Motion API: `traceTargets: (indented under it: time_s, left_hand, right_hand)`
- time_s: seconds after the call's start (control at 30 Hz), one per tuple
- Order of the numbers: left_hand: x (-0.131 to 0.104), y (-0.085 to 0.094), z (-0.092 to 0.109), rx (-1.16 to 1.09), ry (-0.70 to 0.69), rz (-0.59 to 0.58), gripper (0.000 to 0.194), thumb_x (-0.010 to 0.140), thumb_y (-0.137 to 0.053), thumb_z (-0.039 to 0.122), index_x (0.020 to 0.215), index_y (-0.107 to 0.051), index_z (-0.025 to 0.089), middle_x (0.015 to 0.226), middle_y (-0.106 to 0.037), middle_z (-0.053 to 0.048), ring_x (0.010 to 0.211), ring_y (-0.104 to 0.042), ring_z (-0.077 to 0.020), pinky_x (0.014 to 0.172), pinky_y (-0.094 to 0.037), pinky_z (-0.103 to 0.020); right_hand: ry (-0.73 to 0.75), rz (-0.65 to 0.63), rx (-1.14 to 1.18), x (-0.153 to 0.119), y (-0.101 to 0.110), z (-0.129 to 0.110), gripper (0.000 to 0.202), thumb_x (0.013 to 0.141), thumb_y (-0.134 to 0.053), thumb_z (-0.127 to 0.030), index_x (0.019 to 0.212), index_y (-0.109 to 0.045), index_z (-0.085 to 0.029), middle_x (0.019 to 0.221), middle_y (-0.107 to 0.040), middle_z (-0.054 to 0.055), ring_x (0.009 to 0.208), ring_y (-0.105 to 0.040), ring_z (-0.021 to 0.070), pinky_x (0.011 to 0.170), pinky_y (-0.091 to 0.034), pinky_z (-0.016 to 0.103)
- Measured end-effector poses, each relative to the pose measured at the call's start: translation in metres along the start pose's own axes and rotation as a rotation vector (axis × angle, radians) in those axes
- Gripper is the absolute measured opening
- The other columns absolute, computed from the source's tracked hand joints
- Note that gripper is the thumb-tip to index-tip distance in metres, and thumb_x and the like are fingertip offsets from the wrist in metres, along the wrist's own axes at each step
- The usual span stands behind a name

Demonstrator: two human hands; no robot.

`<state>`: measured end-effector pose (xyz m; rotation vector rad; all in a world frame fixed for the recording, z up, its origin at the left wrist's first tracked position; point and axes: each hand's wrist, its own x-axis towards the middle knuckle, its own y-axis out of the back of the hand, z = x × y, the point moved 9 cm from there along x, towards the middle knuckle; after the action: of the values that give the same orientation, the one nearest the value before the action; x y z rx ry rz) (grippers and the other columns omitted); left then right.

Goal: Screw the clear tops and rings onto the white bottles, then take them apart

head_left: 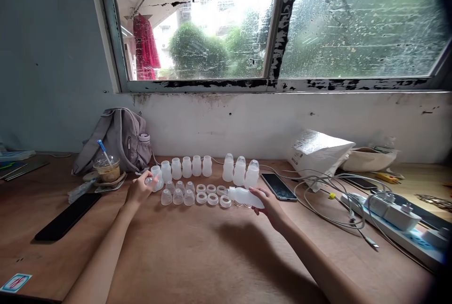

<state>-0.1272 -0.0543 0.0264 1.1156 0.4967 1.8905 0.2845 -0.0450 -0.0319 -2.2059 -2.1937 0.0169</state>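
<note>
My right hand (265,204) grips a white bottle (243,196), which lies tilted nearly sideways with its neck towards the left, above some rings. At the left end of the bottle row, the fingers of my left hand (144,186) are closed on a clear cap (149,181), beside an open bottle (157,177). Several open bottles (187,167) stand upright in a row behind several clear domed caps (178,196). Right of the caps lie several white rings (212,199). Three bottles with domed caps (240,170) stand behind the held bottle.
A phone (278,186) lies right of the capped bottles, near tangled cables (328,217) and a power strip (399,224). To the left are a dark flat case (67,217), an iced drink (107,169) and a grey backpack (120,139). A white bag (318,153) stands by the wall.
</note>
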Motion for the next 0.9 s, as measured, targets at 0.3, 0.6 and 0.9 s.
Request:
traceTargets:
  time_s: [0.3,0.6,0.9]
  left_hand:
    - [-0.001,-0.045,-0.028,0.298,-0.038,-0.261,0.036,0.069,-0.047,0.054,0.079,-0.059,0.022,0.082,-0.063,-0.005,0.075,-0.058,-0.021,0.06,-0.037,-0.024]
    - [-0.005,-0.046,-0.028,0.305,-0.056,-0.319,0.039,0.071,-0.046,0.056,0.086,-0.059,0.023,0.086,-0.06,-0.005,0.075,-0.058,-0.0211,0.062,-0.039,-0.025]
    - [-0.007,-0.044,-0.024,0.292,-0.047,-0.308,0.036,0.069,-0.049,0.053,0.088,-0.06,0.023,0.088,-0.056,-0.004,0.077,-0.057,-0.022,0.067,-0.041,-0.028]
  right_hand:
    - [-0.008,-0.034,-0.075,0.002,-0.005,0.011,0.034,0.068,-0.06,-0.047,0.078,-0.055,-0.015,0.057,-0.056,0.002,0.042,-0.05,0.0112,0.036,-0.037,0.022]
    - [-0.009,-0.047,-0.132,0.001,-0.009,0.011,0.033,0.069,-0.059,-0.046,0.079,-0.055,-0.014,0.052,-0.056,0.001,0.039,-0.049,0.0112,0.034,-0.036,0.021]
    - [-0.016,-0.055,-0.137,-0.002,-0.011,0.01,0.033,0.068,-0.059,-0.046,0.078,-0.056,-0.015,0.052,-0.055,0.001,0.041,-0.05,0.0119,0.033,-0.036,0.021]
